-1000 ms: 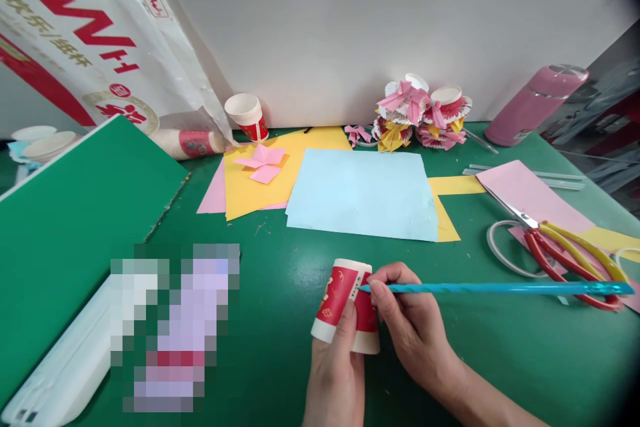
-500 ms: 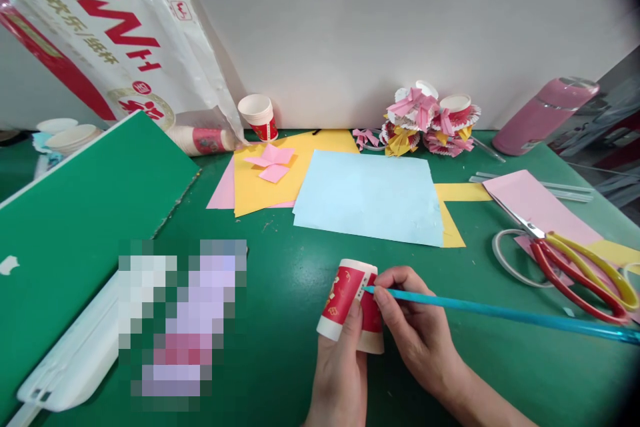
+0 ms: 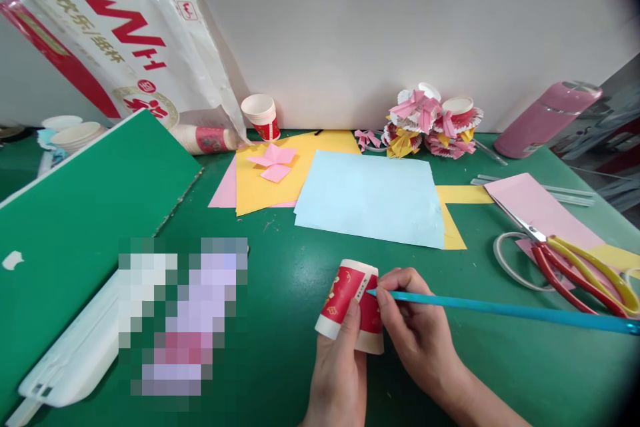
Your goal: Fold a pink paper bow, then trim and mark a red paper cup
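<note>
Two hands: both work near the front edge of the table (image 3: pixel 500 373), about mid-width.
Table: green top; back edge meets the wall, front edge lies under the wrists.
Laptop (image 3: pixel 75 213): green lid, fills the left side; no room that way.
Blue sheet (image 3: pixel 370 197): flat, beyond the cup, well apart from it.
Scissors (image 3: pixel 585 273): near the right edge, just behind the stick's far end.
Stick (image 3: pixel 500 310): long, turquoise; tip touches the cup wall, tail runs toward the right edge.
Cup (image 3: pixel 350 303): red and white paper, tilted, base uppermost.
Left hand (image 3: pixel 337 373): wrapped round the cup from below, thumb pressed on its wall.
Right hand (image 3: pixel 415 327): pinching the stick close to its tip.
Judgement: keep the cup braced and press lightly; the thin wall would dent.
Open room: bare table right of the hands, before the scissors.
</note>
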`<action>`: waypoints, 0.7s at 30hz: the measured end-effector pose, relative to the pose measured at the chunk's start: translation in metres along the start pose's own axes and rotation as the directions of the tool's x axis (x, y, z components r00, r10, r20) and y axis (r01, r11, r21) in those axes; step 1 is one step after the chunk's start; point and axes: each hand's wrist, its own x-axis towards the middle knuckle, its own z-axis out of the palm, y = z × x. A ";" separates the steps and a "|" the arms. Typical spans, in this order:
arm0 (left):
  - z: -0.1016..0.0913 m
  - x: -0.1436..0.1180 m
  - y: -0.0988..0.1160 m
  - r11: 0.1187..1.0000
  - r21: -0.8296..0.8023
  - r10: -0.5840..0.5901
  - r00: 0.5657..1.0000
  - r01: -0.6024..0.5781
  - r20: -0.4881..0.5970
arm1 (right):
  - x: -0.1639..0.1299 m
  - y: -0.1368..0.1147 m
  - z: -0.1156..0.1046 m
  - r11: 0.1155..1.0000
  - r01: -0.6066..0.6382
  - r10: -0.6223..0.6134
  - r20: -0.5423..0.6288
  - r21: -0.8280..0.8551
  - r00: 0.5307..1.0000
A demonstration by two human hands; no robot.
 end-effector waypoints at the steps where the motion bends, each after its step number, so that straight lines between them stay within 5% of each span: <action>1: 0.000 0.000 0.000 1.000 0.000 -0.004 1.000 0.004 0.003 | 0.000 0.001 0.000 1.000 -0.001 0.001 -0.004 0.003 1.000; 21: -0.002 0.000 0.001 1.000 0.001 -0.018 1.000 0.018 0.018 | 0.000 0.002 0.002 1.000 -0.015 0.015 0.021 0.020 1.000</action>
